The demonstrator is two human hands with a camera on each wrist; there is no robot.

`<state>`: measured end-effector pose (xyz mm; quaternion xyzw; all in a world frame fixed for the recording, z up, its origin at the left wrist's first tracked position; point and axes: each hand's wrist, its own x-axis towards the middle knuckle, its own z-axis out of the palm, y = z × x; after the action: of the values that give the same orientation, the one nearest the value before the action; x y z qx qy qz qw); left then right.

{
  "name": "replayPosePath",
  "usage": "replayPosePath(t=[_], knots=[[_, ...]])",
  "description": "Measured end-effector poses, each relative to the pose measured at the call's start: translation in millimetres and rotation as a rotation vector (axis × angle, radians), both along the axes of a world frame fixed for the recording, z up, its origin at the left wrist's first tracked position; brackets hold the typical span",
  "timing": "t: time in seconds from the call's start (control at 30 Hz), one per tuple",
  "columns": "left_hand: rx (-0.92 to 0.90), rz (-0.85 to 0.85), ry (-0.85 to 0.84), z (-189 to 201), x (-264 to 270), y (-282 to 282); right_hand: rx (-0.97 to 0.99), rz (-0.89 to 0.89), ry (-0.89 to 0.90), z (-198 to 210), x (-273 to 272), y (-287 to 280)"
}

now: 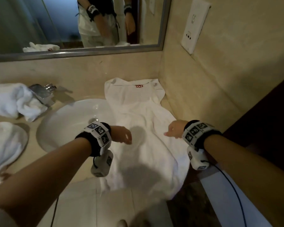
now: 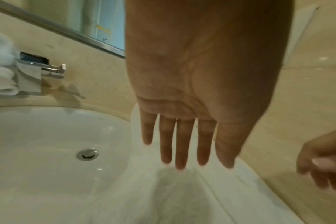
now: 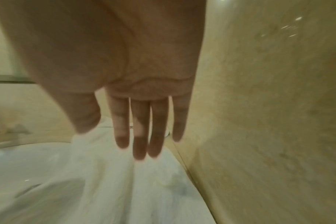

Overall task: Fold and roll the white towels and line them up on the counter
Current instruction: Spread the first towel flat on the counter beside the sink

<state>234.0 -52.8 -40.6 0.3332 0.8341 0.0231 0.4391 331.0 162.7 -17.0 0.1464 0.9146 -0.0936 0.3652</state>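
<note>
Your left hand (image 1: 121,134) and right hand (image 1: 175,131) hovered above the long towel (image 1: 143,128), fingers straight, holding nothing. The towel lay from counter corner over the sink (image 1: 69,122) rim, seemingly wrinkled; flatten it before folding.

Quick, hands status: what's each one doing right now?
Left hand: open, fingers straight, holding nothing, above the towel.
Right hand: open, fingers straight, holding nothing.
</note>
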Motion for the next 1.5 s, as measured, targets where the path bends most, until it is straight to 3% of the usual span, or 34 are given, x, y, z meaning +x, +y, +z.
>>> replayPosePath(t=[0.07,0.13,0.3,0.43,0.53,0.7,0.87,1.07,1.17,1.5], knots=[[0.081,0.063,0.187,-13,-12,2,0.013,-0.050,0.221,-11,-7,9],[0.119,0.131,0.208,-35,-20,6,-0.044,-0.093,0.272,-38,-12,17],[0.220,0.219,0.155,-92,-23,20,-0.122,-0.037,0.174,-105,-15,17],[0.197,0.124,0.193,-115,-19,21,-0.063,-0.044,0.060,-128,-15,34],[0.101,0.085,0.282,-114,-26,15,-0.001,-0.094,0.024,-131,-15,52],[-0.021,0.043,0.188,-91,-43,25,-0.010,-0.066,0.017,-106,-35,59],[0.100,0.155,0.302,-74,-78,39,-0.029,-0.175,0.307,-91,-72,65],[0.169,0.215,0.341,-76,-130,67,-0.058,-0.297,0.487,-92,-133,72],[0.189,0.223,0.350,-84,-162,82,-0.101,-0.373,0.494,-99,-162,76],[0.270,0.300,0.360,-118,-246,103,-0.122,-0.380,0.444,-140,-234,92]])
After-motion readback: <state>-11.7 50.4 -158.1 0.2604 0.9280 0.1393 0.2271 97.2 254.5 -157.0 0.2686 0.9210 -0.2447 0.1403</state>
